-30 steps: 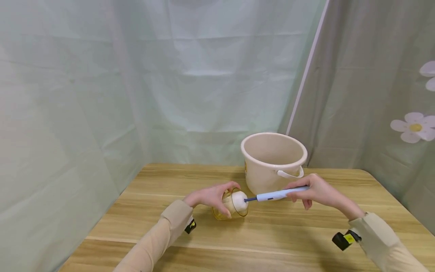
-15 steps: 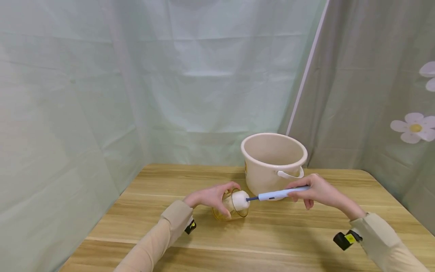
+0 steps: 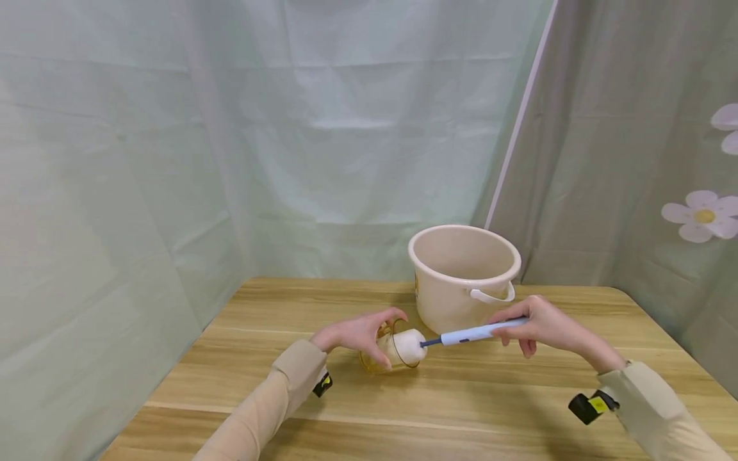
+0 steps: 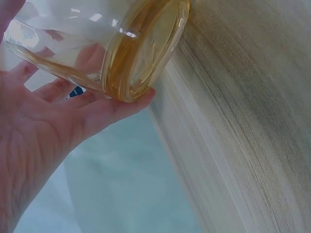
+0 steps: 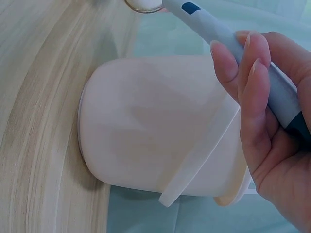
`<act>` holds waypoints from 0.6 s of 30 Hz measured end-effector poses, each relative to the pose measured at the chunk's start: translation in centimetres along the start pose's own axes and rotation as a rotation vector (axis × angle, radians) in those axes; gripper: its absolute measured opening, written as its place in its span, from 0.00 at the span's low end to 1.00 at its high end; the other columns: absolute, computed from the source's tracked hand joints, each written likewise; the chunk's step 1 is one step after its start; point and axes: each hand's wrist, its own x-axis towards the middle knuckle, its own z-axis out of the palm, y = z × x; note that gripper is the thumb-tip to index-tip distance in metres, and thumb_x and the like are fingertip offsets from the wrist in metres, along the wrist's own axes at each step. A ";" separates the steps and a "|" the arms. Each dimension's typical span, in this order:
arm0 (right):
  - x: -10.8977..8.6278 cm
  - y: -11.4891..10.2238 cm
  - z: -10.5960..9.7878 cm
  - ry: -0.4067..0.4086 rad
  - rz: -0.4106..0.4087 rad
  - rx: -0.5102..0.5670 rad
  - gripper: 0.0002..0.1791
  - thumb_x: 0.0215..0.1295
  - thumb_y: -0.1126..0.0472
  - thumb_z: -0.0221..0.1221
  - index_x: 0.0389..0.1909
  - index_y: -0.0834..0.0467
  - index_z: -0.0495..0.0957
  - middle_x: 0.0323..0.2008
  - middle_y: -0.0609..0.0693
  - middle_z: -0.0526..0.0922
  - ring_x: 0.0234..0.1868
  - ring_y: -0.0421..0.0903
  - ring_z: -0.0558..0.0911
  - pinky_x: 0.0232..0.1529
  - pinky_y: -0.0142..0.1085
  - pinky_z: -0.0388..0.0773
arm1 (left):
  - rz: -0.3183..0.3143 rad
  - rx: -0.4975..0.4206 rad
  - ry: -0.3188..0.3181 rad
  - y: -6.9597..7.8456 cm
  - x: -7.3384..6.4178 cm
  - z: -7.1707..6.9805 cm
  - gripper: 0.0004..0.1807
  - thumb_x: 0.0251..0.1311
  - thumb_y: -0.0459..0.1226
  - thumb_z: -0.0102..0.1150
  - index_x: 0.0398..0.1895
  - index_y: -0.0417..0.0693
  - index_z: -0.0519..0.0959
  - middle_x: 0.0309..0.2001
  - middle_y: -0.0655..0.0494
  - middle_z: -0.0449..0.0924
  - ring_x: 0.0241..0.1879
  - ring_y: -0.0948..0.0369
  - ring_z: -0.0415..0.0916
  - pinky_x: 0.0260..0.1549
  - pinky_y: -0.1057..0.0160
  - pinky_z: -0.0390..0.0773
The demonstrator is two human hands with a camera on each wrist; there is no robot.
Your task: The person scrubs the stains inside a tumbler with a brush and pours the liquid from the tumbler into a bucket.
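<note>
Head: left hand (image 3: 360, 334) grips amber glass (image 3: 376, 365), tipped sideways near pail (image 3: 444, 307); right hand (image 3: 535, 325) pinches brush (image 3: 469, 334), white head (image 3: 410, 346) partly inside. Step, seemingly: swabbing; next stroke calls for a steady glass. Left wrist: fingers (image 4: 116, 110) curve round glass. Right wrist: handle (image 5: 206, 24) held, pail behind.

The amber cup (image 4: 116, 48) can be seen right through and is super glossy; glass or plastic can't be told. The brush handle (image 3: 468, 335) seems to be made of smooth, mostly matt plastic, tipped with a matt, spongy-looking head (image 3: 410, 346). The bucket (image 3: 446, 302) is done in smooth plastic with a soft sheen, the tabletop (image 3: 369, 416) is covered in wood grain, and the curtains (image 3: 375, 147) are made of creased cloth.
</note>
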 end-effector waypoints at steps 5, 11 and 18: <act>-0.1 0.0 0.0 -0.014 -0.011 0.016 0.10 0.59 0.63 0.59 0.41 0.61 0.80 0.20 0.49 0.79 0.10 0.45 0.74 0.10 0.37 0.71 | 0.007 0.002 0.001 0.0 0.0 0.1 0.46 0.34 0.42 0.75 0.59 0.57 0.59 0.47 0.48 0.68 0.41 0.59 0.67 0.37 0.63 0.68; -0.1 0.0 0.1 -0.017 -0.015 0.033 0.10 0.60 0.64 0.58 0.41 0.62 0.79 0.20 0.49 0.79 0.10 0.44 0.74 0.10 0.38 0.71 | -0.009 -0.007 0.003 -0.1 0.0 0.1 0.46 0.33 0.43 0.75 0.59 0.59 0.59 0.47 0.49 0.67 0.42 0.62 0.67 0.39 0.62 0.68; 0.0 -0.1 0.1 0.008 -0.035 0.037 0.11 0.59 0.65 0.58 0.42 0.63 0.79 0.20 0.50 0.79 0.10 0.45 0.74 0.10 0.38 0.70 | -0.014 -0.028 0.006 -0.1 0.0 0.1 0.47 0.32 0.43 0.76 0.59 0.60 0.59 0.50 0.52 0.66 0.46 0.61 0.65 0.42 0.61 0.67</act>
